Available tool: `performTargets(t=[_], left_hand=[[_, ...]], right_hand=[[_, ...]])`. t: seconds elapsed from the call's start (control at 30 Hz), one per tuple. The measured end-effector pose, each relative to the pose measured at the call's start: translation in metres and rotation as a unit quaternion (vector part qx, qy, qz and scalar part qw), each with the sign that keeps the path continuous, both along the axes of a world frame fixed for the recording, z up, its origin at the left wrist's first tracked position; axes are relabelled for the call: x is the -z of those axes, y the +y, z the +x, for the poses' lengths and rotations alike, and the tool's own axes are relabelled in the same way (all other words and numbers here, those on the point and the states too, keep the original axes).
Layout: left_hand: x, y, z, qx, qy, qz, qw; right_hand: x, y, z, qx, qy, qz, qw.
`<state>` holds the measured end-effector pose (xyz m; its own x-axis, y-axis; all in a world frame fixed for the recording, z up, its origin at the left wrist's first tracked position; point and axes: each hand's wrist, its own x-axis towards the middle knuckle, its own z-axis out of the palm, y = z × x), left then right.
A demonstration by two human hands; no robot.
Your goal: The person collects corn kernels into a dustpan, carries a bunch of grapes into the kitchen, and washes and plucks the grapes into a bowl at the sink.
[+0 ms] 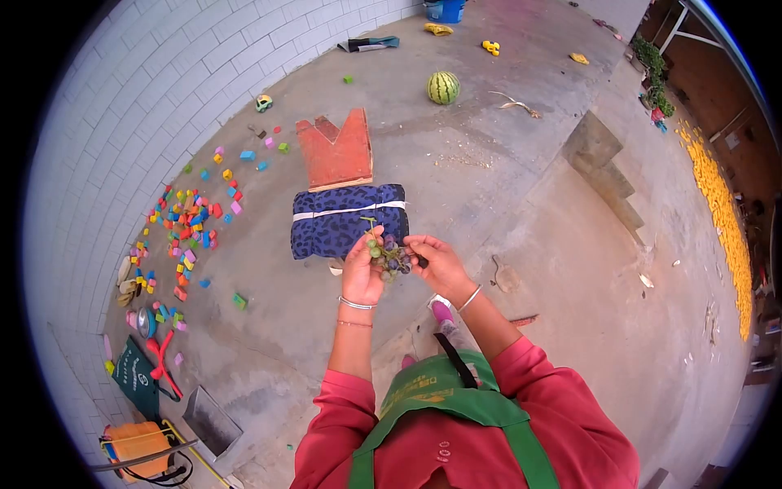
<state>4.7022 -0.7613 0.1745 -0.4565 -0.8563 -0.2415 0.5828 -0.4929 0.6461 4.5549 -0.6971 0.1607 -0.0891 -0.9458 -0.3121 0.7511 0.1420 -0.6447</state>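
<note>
Green apron (456,413) nearest my camera; beyond it, grapes (393,259) are held up before the patterned roll (326,236). I see the left hand (362,267) pinching them, likely for steadiness; the right hand (438,265), beside them, curls round a dark object (423,262).

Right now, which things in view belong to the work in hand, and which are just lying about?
Apparently in the work:
- grapes, held in the left grip
- dark item at the right grip, too unclear to name

Apparently just lying about:
- watermelon
- coloured blocks
- patterned blue bundle
- red board
- metal trough
</note>
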Motion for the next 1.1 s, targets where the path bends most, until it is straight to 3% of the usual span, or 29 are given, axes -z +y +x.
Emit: performTargets(t=[0.17,0.53,0.6,0.73,0.9,0.97,1.1], left_hand=[[0.028,0.045,-0.009,0.052,0.016,0.031,0.998],[0.050,0.133,-0.101,0.178,0.005,0.052,0.983],[0.042,0.189,-0.172,0.248,-0.001,0.056,0.967],[0.054,0.225,-0.222,0.314,0.041,0.058,0.947],[0.067,0.365,-0.365,0.357,0.035,0.175,0.917],[0.062,0.400,-0.396,0.403,0.098,0.197,0.888],[0.083,0.432,-0.426,0.404,0.114,0.205,0.884]], right_hand=[[0.017,0.067,0.009,0.052,-0.017,0.052,0.997],[0.055,0.187,-0.067,0.208,-0.071,0.072,0.973],[0.040,0.256,-0.116,0.263,-0.107,0.054,0.957],[0.057,0.297,-0.156,0.289,-0.105,0.054,0.950],[0.056,0.448,-0.265,0.395,-0.092,0.025,0.914],[0.063,0.484,-0.291,0.426,-0.099,0.025,0.899],[0.070,0.523,-0.312,0.476,-0.125,0.066,0.868]])
